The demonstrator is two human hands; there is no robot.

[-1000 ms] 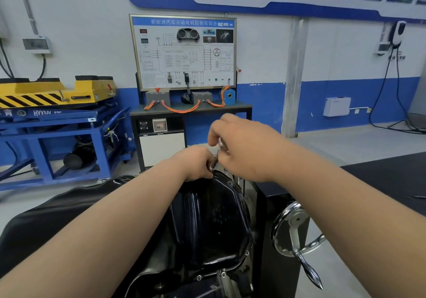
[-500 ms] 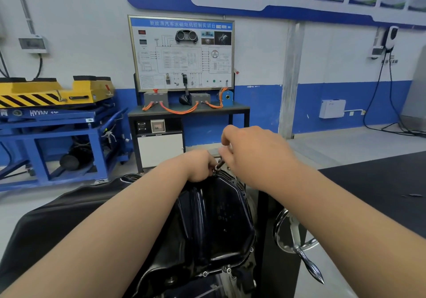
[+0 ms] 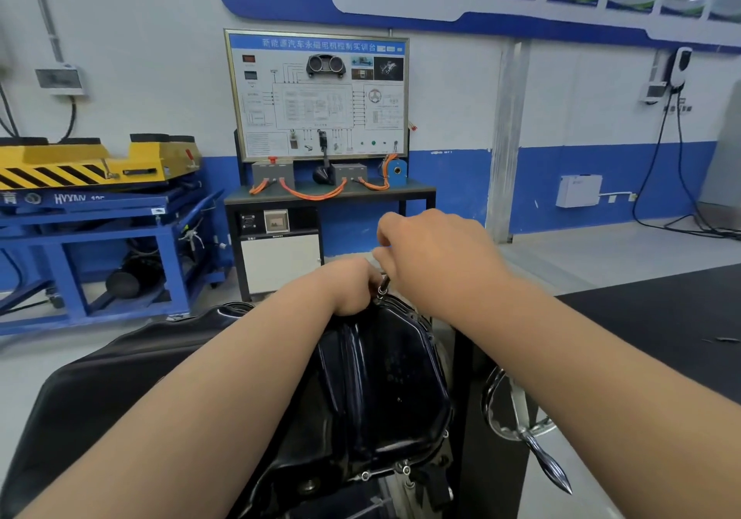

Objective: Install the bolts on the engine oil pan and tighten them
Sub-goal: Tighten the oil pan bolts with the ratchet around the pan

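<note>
Together at pan rim (image 3: pixel 422 321): hands (image 3: pixel 353 290) (image 3: pixel 437 261), tool (image 3: pixel 383 286)

12 o'clock rim of the oil pan (image 3: pixel 385 390) is jammed: left hand (image 3: pixel 353 290) and right hand (image 3: pixel 437 261) meet there, tool (image 3: pixel 383 288) between them. 6 o'clock rim, bolts (image 3: pixel 405 469) seated, is reachable from above. Chrome crank handle (image 3: pixel 521 422) sticks out at 4. Black cover (image 3: pixel 120 398) flanks 9; black benchtop (image 3: pixel 661 318) at 3.

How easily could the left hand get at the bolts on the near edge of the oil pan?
Probably yes: nothing covers the near-edge bolts, though the left hand is at the far edge of the oil pan beside the tool and must draw back.
</note>
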